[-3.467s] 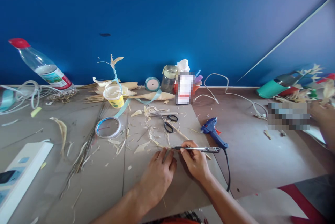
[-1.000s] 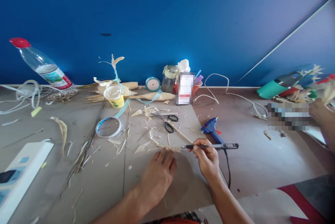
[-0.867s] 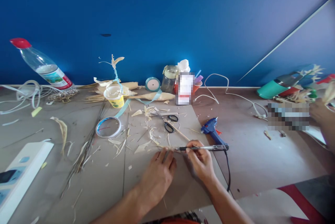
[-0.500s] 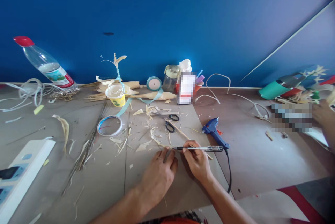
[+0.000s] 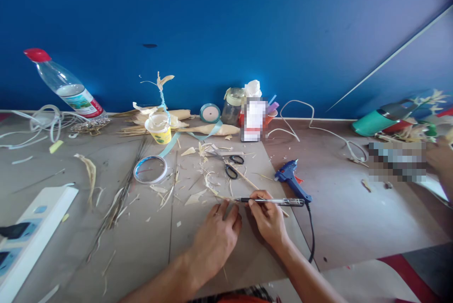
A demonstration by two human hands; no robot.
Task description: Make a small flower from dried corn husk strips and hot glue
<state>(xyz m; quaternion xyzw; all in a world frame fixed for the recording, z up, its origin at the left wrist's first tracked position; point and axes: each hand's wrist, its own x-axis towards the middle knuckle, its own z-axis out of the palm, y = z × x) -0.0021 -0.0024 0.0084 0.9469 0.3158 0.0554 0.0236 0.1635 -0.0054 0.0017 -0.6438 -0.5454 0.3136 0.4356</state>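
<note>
My right hand grips a black-and-clear pen lying almost level, its tip pointing left. That tip meets the end of a thin pale strip of plant husk, just beyond my left fingertips. My left hand rests on the table with bent fingers pressed together, pinning the strip's end; the fingers hide part of it. Black-handled scissors lie open beyond my hands, among husk scraps. A pale thin stick runs diagonally behind the pen. To the right lies a blue glue gun with its cord trailing forward.
Left of centre are a tape roll, dark thin stems and a yellow cup. A power strip is at the left edge. A bottle leans by the wall. Another person's hand is at far right.
The camera view has shifted slightly, so everything sits a little further right. My hands and the pen hold nearly the same pose at the strip.
</note>
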